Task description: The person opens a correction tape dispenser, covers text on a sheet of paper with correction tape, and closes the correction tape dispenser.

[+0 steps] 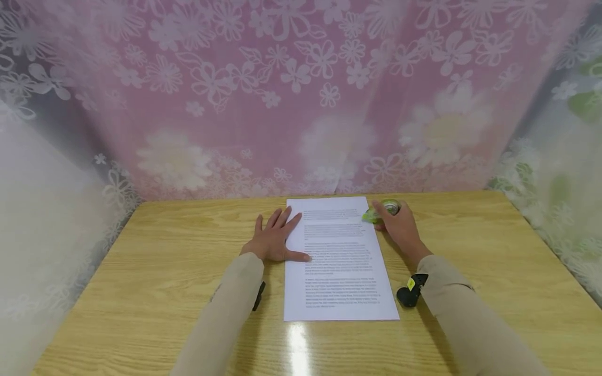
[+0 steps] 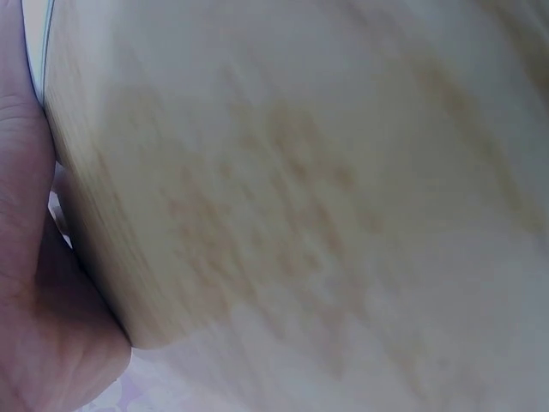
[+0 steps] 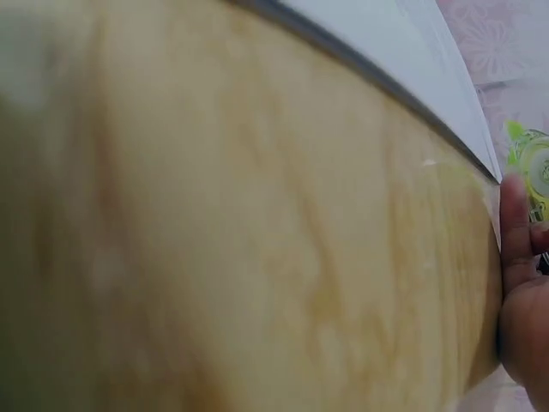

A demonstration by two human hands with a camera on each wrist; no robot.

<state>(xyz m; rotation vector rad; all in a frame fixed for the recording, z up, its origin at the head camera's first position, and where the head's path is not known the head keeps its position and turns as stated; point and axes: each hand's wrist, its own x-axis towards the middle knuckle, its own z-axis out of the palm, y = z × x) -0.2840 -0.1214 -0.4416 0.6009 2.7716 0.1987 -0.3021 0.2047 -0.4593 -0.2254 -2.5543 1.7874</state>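
A printed sheet of white paper (image 1: 338,266), seemingly part of a thin stack, lies on the wooden table. My left hand (image 1: 275,241) is spread flat, fingers and thumb resting on the sheet's left edge; only part of that hand (image 2: 43,249) shows in the left wrist view. At the sheet's top right corner, my right hand (image 1: 400,224) grips a green, see-through tape dispenser (image 1: 390,207), its tip over the paper's right edge. The right wrist view shows the dispenser (image 3: 533,167) partly, behind fingers of the right hand (image 3: 521,283), with the paper (image 3: 412,60) alongside.
The wooden table (image 1: 155,277) extends around the paper on all sides. A pink flowered cloth (image 1: 263,104) hangs behind its back edge, with pale flowered cloth at both sides. Dark devices are on both wrists, the right one (image 1: 410,291) near the paper's right edge.
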